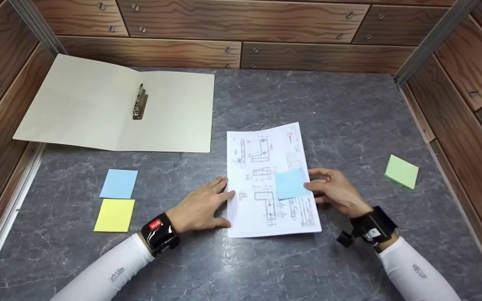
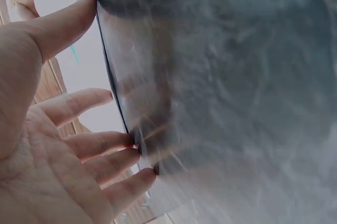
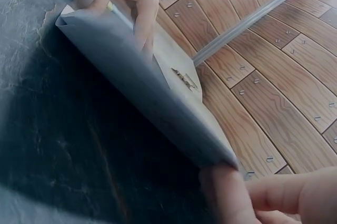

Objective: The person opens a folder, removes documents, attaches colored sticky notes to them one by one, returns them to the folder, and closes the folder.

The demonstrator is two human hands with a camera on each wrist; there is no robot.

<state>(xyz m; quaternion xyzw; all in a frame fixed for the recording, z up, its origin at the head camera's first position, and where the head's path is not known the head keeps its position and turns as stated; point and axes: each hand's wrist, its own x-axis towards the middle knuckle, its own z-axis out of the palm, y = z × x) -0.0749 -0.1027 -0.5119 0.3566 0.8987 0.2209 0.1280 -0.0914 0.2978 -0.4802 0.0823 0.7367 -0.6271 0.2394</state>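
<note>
Several sheets of paper with technical drawings [image 1: 262, 217] lie on the dark table in the head view, a light blue sticky note [image 1: 292, 184] on the top one near the right edge. My left hand [image 1: 203, 205] is spread flat along the sheets' left edge, its fingertips and thumb touching that edge. In the left wrist view, this hand's fingers [image 2: 79, 103] look straight and apart. At the opposite edge my right hand [image 1: 335, 190] pinches the papers beside the blue note. The right wrist view has that edge slightly raised off the table, with fingers [image 3: 226, 192] at its corner.
An open cream folder [image 1: 174, 113] with a metal clip [image 1: 140, 104] lies at the back left. A blue note pad [image 1: 119, 184] and a yellow one [image 1: 114, 215] sit at left, a green pad [image 1: 401, 172] at right. Wood-patterned walls [image 1: 182, 21] enclose the table.
</note>
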